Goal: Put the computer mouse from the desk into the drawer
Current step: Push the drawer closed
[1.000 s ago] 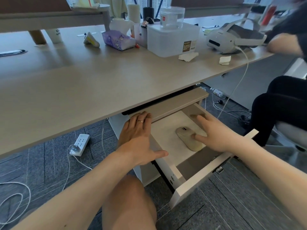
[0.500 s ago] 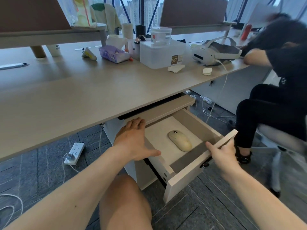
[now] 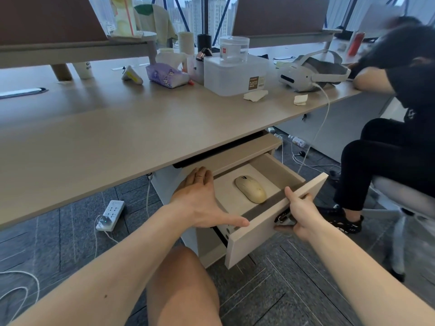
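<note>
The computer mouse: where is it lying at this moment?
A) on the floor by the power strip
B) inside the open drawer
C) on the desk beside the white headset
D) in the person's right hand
B: the computer mouse lies on the floor of the open drawer, touched by neither hand; the right hand grips the drawer's front panel.

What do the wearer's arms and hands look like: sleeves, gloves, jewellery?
Both forearms are bare, with no sleeves in view, no gloves and no watch or wristband. The left hand wears a thin plain ring on one of its fingers. The right hand shows no ring or marking.
</note>
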A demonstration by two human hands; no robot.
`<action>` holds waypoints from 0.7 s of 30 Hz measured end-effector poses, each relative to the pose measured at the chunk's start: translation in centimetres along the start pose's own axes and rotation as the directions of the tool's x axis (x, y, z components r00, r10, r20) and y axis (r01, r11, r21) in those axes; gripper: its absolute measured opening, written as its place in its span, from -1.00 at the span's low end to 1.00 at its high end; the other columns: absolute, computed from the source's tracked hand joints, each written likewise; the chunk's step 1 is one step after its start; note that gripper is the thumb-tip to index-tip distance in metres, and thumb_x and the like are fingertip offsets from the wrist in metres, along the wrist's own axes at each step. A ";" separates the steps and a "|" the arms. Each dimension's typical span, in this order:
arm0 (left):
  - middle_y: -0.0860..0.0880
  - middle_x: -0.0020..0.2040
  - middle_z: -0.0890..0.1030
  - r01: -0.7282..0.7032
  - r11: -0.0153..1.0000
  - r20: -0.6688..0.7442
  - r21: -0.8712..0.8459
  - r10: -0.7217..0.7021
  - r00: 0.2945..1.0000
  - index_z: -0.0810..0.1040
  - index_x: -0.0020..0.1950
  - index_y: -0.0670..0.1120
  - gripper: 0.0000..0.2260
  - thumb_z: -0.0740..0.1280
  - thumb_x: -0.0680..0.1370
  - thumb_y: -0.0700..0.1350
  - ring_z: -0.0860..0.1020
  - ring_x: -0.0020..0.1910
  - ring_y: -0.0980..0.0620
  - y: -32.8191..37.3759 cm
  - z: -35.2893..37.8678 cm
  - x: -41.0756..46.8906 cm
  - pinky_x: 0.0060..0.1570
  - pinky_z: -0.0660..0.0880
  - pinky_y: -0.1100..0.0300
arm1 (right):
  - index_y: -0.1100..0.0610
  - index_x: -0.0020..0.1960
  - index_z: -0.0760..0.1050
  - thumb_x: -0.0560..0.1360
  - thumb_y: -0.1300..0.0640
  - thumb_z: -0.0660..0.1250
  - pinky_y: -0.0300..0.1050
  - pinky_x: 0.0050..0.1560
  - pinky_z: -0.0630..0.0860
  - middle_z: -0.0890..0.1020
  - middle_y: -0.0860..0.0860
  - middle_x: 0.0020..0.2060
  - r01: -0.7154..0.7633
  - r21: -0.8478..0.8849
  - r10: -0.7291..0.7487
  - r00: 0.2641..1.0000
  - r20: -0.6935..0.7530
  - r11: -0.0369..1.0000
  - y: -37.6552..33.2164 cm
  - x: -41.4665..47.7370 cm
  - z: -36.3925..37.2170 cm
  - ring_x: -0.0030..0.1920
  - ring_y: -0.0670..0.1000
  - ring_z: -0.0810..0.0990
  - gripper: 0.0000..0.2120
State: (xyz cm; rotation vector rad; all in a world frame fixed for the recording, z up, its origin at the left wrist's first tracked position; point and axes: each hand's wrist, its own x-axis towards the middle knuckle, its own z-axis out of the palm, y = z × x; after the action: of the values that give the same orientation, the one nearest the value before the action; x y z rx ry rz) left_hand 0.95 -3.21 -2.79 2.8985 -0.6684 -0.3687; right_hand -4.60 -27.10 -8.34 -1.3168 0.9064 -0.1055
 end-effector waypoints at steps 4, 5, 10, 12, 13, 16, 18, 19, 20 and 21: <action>-0.13 0.66 -0.10 -0.028 0.999 -0.068 0.029 0.030 0.997 -0.14 0.64 -0.15 0.42 0.21 0.06 0.70 -0.11 0.62 -0.07 -0.4 0.3 0.1 0.55 -0.03 -0.01 | -0.03 0.47 0.15 0.56 -0.09 0.30 0.29 -0.27 0.64 0.42 0.12 0.32 -0.004 0.006 0.004 1.000 0.007 1.000 -0.6 1.2 1.9 0.24 0.24 0.45 -0.43; -0.12 0.66 -0.06 -0.037 0.999 -0.093 0.033 0.039 0.995 -0.10 0.64 -0.15 0.39 0.24 0.08 0.68 -0.07 0.62 -0.07 -0.5 0.4 0.1 0.54 0.00 -0.02 | -0.05 0.51 0.11 0.56 -0.10 0.30 0.27 -0.29 0.64 0.42 0.12 0.34 -0.002 0.006 0.002 1.000 0.008 1.000 -0.7 1.5 2.5 0.25 0.25 0.45 -0.38; -0.06 0.59 0.21 -0.088 0.995 -0.241 0.040 0.095 0.966 0.12 0.61 -0.12 0.09 0.30 0.29 0.53 0.15 0.54 -0.06 -1.7 0.6 0.6 0.50 0.15 0.05 | -0.04 0.45 0.18 0.56 -0.08 0.30 0.41 -0.13 0.61 0.36 0.10 0.38 -0.012 0.046 0.009 0.999 0.052 0.999 -1.6 2.9 4.7 0.27 0.24 0.39 -0.47; -0.04 0.55 0.28 -0.097 0.995 -0.291 0.037 0.103 0.951 0.19 0.59 -0.09 -0.05 0.31 0.38 0.44 0.22 0.51 -0.05 -2.0 0.8 0.8 0.47 0.19 0.08 | -0.05 0.41 0.24 0.58 -0.07 0.28 0.44 -0.09 0.59 0.34 0.07 0.41 -0.022 0.089 0.014 0.996 0.085 0.996 -1.6 3.4 5.5 0.37 0.25 0.34 -0.55; -0.03 0.54 0.30 -0.097 0.995 -0.316 0.034 0.103 0.943 0.22 0.57 -0.08 -0.12 0.31 0.41 0.40 0.24 0.49 -0.04 -2.1 1.0 0.9 0.46 0.21 0.08 | -0.05 0.40 0.27 0.58 -0.07 0.27 0.43 -0.11 0.60 0.35 0.06 0.42 -0.021 0.105 0.011 0.995 0.096 0.994 -1.4 3.6 5.9 0.40 0.25 0.34 -0.58; 0.00 0.51 0.35 -0.099 0.994 -0.376 0.044 0.108 0.920 0.29 0.54 -0.05 -0.28 0.30 0.49 0.30 0.32 0.45 -0.02 -2.4 1.3 1.2 0.41 0.27 0.09 | -0.12 0.40 0.29 0.59 -0.07 0.25 0.40 -0.14 0.62 0.38 0.04 0.41 -0.017 0.148 -0.001 0.993 0.120 0.989 -1.1 3.8 7.5 0.39 0.23 0.37 -0.60; 0.02 0.49 0.39 -0.103 0.994 -0.410 0.039 0.110 0.906 0.33 0.53 -0.04 -0.36 0.30 0.53 0.24 0.35 0.43 0.00 -2.6 1.5 1.4 0.38 0.30 0.11 | -0.13 0.40 0.31 0.59 -0.07 0.26 0.37 -0.13 0.63 0.42 0.05 0.36 -0.020 0.170 -0.002 0.992 0.126 0.985 -1.1 3.8 8.4 0.36 0.22 0.40 -0.60; 0.03 0.48 0.41 -0.104 0.994 -0.429 0.037 0.109 0.896 0.36 0.51 -0.02 -0.40 0.31 0.54 0.21 0.38 0.41 0.01 -2.7 1.6 1.5 0.36 0.32 0.13 | -0.12 0.41 0.31 0.59 -0.06 0.25 0.36 -0.12 0.64 0.44 0.06 0.33 -0.024 0.183 0.000 0.991 0.130 0.983 -1.2 3.8 8.8 0.33 0.22 0.42 -0.60; 0.04 0.46 0.44 -0.103 0.994 -0.448 0.038 0.109 0.887 0.40 0.49 -0.01 -0.45 0.33 0.54 0.17 0.41 0.39 0.01 -2.8 1.7 1.5 0.32 0.34 0.14 | -0.11 0.42 0.31 0.60 -0.04 0.24 0.34 -0.10 0.64 0.44 0.06 0.30 -0.029 0.197 0.002 0.991 0.135 0.980 -1.3 3.9 9.2 0.30 0.22 0.43 -0.60; 0.05 0.43 0.48 -0.105 0.994 -0.462 0.040 0.111 0.880 0.44 0.46 0.00 -0.48 0.35 0.53 0.13 0.45 0.36 0.01 -2.9 1.9 1.7 0.29 0.36 0.14 | -0.10 0.44 0.30 0.61 -0.02 0.23 0.35 -0.08 0.63 0.44 0.05 0.26 -0.031 0.210 0.002 0.990 0.139 0.977 -1.4 4.0 9.5 0.26 0.21 0.42 -0.60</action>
State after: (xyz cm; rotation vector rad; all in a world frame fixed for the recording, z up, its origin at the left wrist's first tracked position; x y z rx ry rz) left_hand 3.10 -1.52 -5.49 2.7777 -0.7375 0.3412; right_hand 4.55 -22.28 -9.44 -1.1043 0.7660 -0.0937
